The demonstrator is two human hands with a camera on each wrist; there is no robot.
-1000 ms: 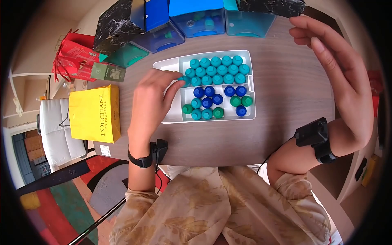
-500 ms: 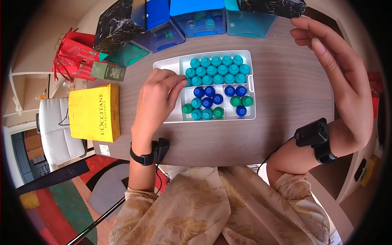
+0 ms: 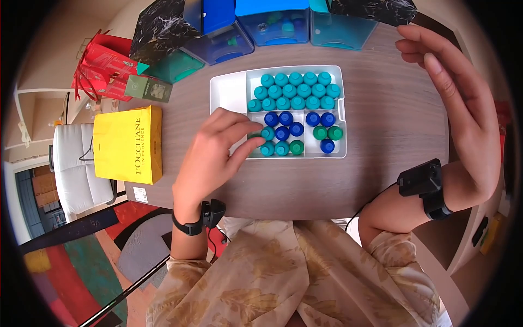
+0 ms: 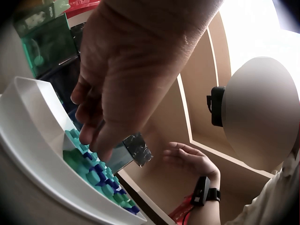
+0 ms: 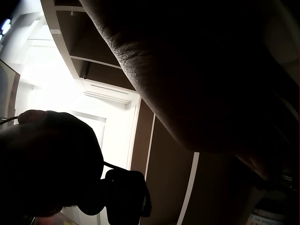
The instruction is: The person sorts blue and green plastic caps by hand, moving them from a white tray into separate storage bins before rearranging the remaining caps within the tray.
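Note:
In the head view a white divided tray (image 3: 229,90) holds rows of teal bottles (image 3: 296,79) in its upper compartment. Blue, teal and green ones share the two lower compartments. My left hand (image 3: 210,150) reaches over the tray's left side, thumb and index finger around a green bottle (image 3: 254,135), which they partly cover. The left wrist view has this hand (image 4: 126,79) above the tray wall (image 4: 35,112), its fingertips by the green piece (image 4: 75,160). My right hand (image 3: 460,98) is raised at the right, fingers loosely bent, holding nothing; it looks dark in the right wrist view.
Blue and teal bins (image 3: 272,27) and a green bin (image 3: 177,66) line the table's back edge, with black marbled pieces (image 3: 166,32) beside them. To the left are a yellow bag (image 3: 128,144), a red bag (image 3: 106,65) and a green card (image 3: 147,88).
The left hand has let go of a teal bottle at the upper compartment's left end and moved down to the green bottle. The right hand keeps its pose; the head view has shifted slightly.

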